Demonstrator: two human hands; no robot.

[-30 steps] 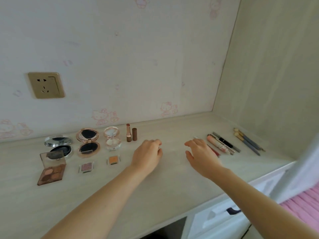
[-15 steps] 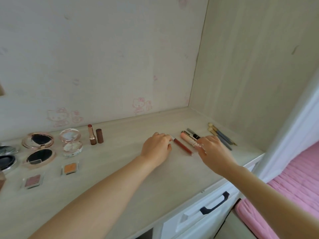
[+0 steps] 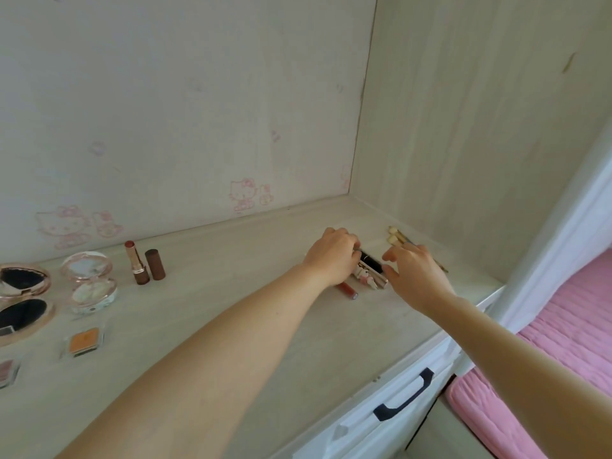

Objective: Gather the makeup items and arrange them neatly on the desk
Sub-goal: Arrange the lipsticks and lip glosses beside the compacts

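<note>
Curling over the far ends of a small cluster of tubes, left hand (image 3: 332, 256) with fingers bent down onto them; whether truly pinching any, hard to tell. Facing it, right hand (image 3: 415, 271), fingers loosely spread, grip apart, thumb near a black-capped tube (image 3: 371, 262). Between both hands: that tube, a pale pink printed tube (image 3: 364, 278), and a red-brown lip gloss (image 3: 347, 289) poking toward the near table (image 3: 298, 326) edge. Just beyond the right hand, gold-tipped brushes (image 3: 395, 238) close to the side wall. Well left of the grip, bare table, then an uncapped lipstick (image 3: 136, 264).
</note>
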